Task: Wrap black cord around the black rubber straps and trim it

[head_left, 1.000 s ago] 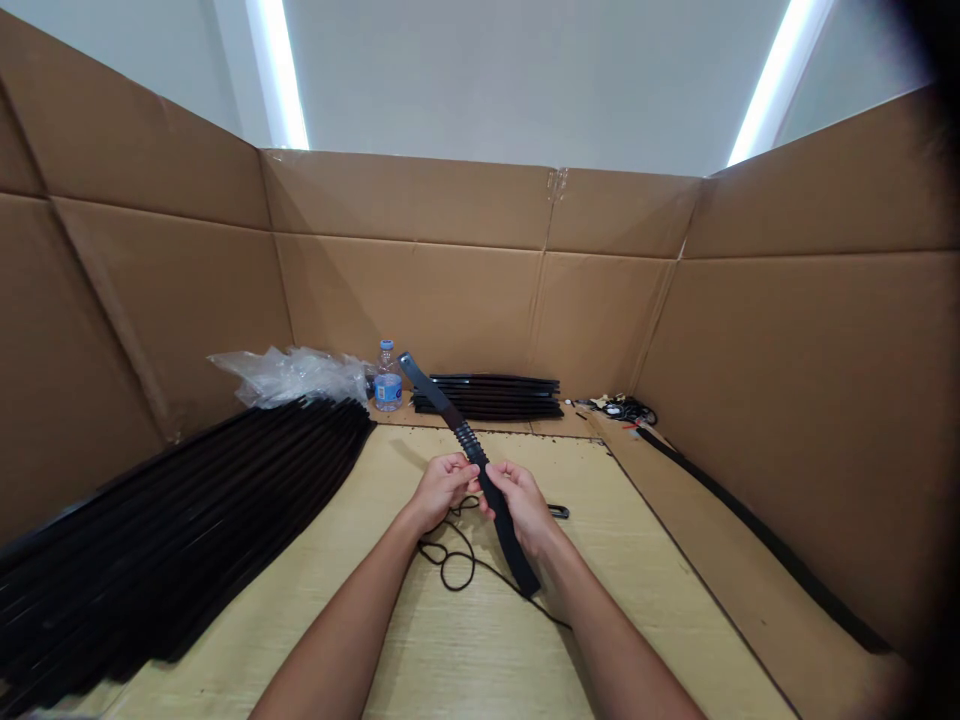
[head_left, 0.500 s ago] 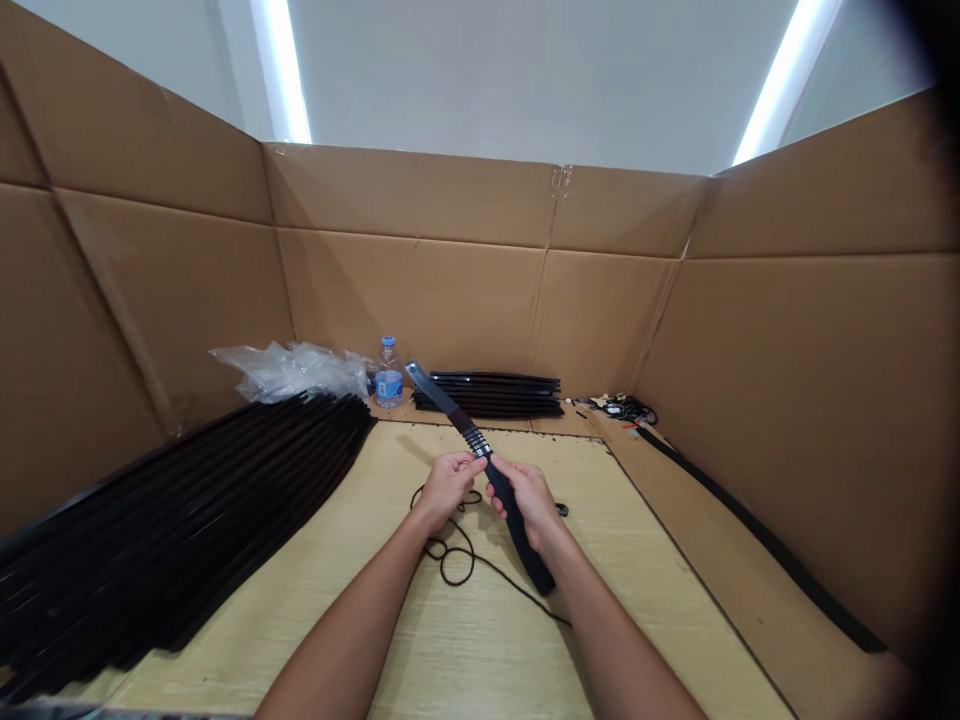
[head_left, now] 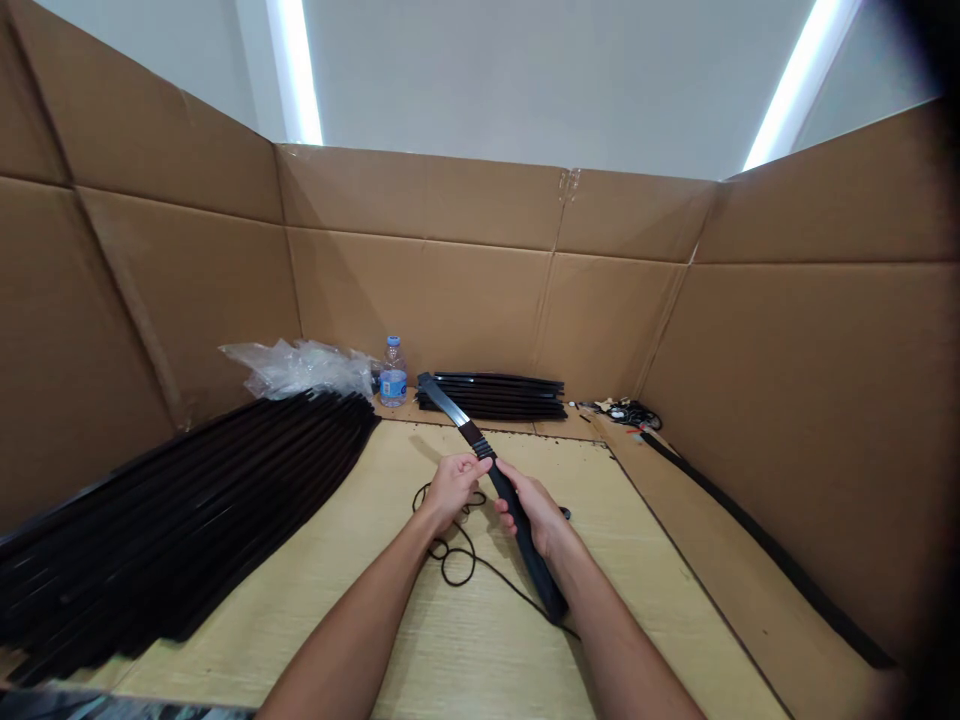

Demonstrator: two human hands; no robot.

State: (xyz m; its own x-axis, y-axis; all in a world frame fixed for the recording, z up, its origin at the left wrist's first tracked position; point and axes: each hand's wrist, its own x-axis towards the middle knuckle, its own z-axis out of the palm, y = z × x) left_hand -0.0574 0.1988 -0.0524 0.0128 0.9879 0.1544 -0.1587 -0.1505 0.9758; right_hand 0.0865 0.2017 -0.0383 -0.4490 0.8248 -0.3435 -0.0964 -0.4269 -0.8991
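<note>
A long, slightly curved black bar slants across the middle of the board. Its far end is flat and glossy, its near part thicker and matt, with raised ribs like cord turns between them. My right hand is closed around the matt part, thumb on top. At the ribs, the thumb and fingers of my left hand pinch together, touching the bar's side; what they pinch is too small to make out, perhaps the cord. A thin black cord lies in loops beneath both hands and runs towards my right forearm.
Many long black strips lie fanned at left, beside clear plastic bags. A water bottle and stacked black strips stand at the back. Tangled cords and one long strip lie right. Cardboard walls enclose the board.
The bar has turned a little about its length, so its far end now shines bright. It has slid slightly towards me and right. Both hands keep nearly the same place.
</note>
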